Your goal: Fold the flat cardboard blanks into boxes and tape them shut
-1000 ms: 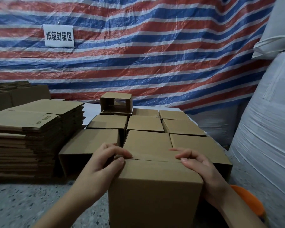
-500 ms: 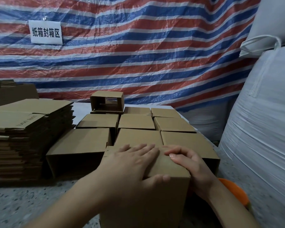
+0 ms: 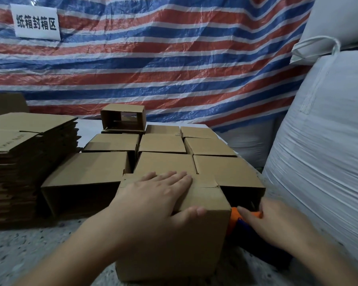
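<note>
Right of the box [image 3: 174, 234] we pin with spread left-hand fingers [image 3: 170, 180], our right hand [image 3: 275, 226] curls onto the orange tape dispenser [image 3: 235, 218].

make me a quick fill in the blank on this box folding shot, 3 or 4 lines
1. The left hand presses flat on the ____ of the nearest box.
2. The right hand reaches for an orange and blue tool on the box's ____ side.
3. The stack of flat blanks stands to the ____ of the folded boxes.
4. The tarp behind is striped red, white and ____.

Missing words: top; right; left; blue
</note>
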Motion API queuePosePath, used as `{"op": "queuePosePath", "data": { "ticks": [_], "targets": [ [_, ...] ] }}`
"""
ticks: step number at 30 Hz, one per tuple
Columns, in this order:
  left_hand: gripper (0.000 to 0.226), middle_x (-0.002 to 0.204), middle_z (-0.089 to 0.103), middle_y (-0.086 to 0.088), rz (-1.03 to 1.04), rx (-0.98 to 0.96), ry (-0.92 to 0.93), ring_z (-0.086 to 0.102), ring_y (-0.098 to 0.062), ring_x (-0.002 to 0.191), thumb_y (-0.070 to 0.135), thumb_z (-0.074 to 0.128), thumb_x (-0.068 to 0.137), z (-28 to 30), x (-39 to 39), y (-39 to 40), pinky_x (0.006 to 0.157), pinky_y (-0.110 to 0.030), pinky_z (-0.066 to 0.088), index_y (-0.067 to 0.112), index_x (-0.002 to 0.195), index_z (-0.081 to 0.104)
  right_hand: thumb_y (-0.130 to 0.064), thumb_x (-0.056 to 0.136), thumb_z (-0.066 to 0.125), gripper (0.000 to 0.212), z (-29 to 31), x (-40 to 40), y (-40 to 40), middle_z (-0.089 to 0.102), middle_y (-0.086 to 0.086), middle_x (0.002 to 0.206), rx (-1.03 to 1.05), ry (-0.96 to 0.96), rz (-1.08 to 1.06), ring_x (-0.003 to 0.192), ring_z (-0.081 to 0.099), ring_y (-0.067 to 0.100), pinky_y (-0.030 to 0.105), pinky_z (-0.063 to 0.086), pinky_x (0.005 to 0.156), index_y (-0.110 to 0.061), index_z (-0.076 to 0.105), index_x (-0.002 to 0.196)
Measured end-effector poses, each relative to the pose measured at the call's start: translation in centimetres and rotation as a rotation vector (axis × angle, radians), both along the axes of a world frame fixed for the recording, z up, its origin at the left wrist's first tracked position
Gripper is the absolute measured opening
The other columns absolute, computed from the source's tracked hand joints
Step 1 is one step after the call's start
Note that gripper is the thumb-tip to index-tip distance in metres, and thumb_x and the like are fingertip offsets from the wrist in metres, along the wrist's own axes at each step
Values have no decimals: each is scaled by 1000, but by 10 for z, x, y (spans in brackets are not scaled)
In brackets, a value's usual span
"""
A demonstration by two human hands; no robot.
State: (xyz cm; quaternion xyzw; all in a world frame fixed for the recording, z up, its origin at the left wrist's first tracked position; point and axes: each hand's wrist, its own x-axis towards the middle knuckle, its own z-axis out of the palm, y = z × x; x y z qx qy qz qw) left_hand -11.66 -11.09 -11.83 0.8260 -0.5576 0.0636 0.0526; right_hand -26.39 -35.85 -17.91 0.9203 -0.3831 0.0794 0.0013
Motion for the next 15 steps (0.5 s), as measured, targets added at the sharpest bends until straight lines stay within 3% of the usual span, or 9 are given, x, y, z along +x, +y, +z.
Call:
{"op": "queuePosePath", "data": {
  "ticks": [4, 11, 15],
  "targets": [
    [98, 157, -2, 26, 4, -4, -2, -8, 12, 131, 89, -12, 63, 1, -1, 0, 110, -24, -10, 44, 150, -8, -91, 78, 24, 71, -23, -9, 4, 60, -7, 72, 60, 14, 4, 62, 58, 6, 26, 48, 56, -27, 56, 78],
    [96, 158, 1, 25, 13, -7, -6, -5, 12, 133, 88, -11, 65, 1, -3, 1, 109, -24, -11, 44, 150, -7, -80, 78, 55, 49, -30, -19, 7, 56, -9, 82, 56, 84, 82, 71, 55, 4, 25, 48, 64, -32, 48, 83],
    [99, 158, 2, 26, 12, -24, 27, -5, 13, 131, 90, -11, 63, 4, -4, 2, 108, -22, -11, 44, 151, -4, -74, 82, 58, 46, -15, -19, 10, 60, -7, 79, 110, -109, 45, 71, 59, 7, 29, 48, 62, -28, 53, 83]
  ]
}}
